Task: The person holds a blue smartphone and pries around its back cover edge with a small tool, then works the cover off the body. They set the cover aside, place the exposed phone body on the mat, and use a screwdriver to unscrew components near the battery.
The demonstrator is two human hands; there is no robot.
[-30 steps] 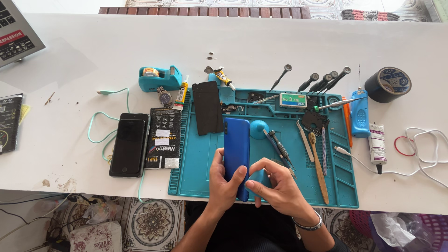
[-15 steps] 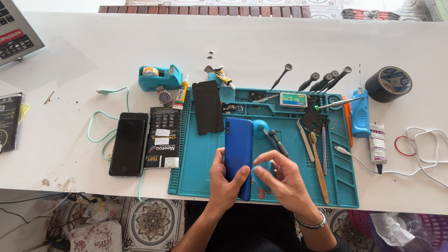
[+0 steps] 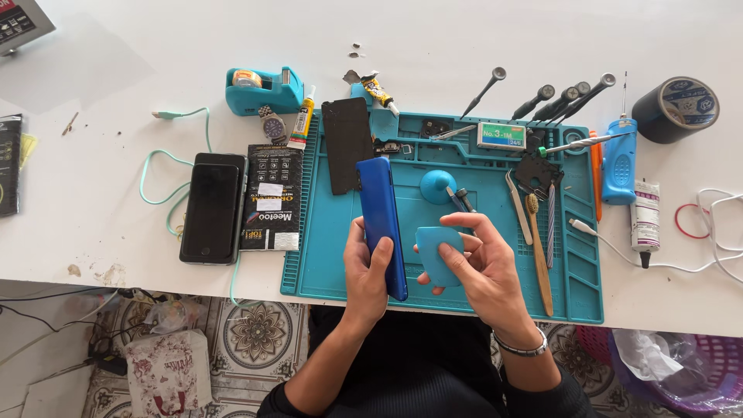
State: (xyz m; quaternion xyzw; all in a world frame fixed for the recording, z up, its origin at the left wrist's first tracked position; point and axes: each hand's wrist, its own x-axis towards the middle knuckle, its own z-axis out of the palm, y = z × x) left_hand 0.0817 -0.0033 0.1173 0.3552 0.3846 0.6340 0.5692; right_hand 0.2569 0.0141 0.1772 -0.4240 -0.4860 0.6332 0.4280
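Overhead view, 1 camera. I see the left hand [image 3: 368,267] clamped around the lower part of a blue phone [image 3: 382,224], which stands on its long edge, tilted slightly, above the teal work mat [image 3: 325,263]. The phone's upper end reaches toward a flat black panel [image 3: 346,145] lying on the mat's upper left part. Just beside the phone, on its right, the right hand [image 3: 480,267] pinches a rounded, light-blue triangular pick [image 3: 439,254] between thumb and fingers; the pick sits near the phone's lower half, and I cannot tell whether its edge touches the phone. The 2 hands are close together but apart, each closed on its own object. A metal bracelet [image 3: 520,350] circles the right wrist.

On the mat, above the right hand, I note a blue suction cup [image 3: 437,186], tweezers [image 3: 517,207] and a bamboo brush [image 3: 539,251]. Left of the mat lie a printed black package [image 3: 270,197] and a dark phone [image 3: 212,207], screen up. Farther up stand a teal tape dispenser [image 3: 263,89] and several screwdrivers [image 3: 565,97]; a black tape roll [image 3: 675,108] sits at the far right of the white table [image 3: 93,139].
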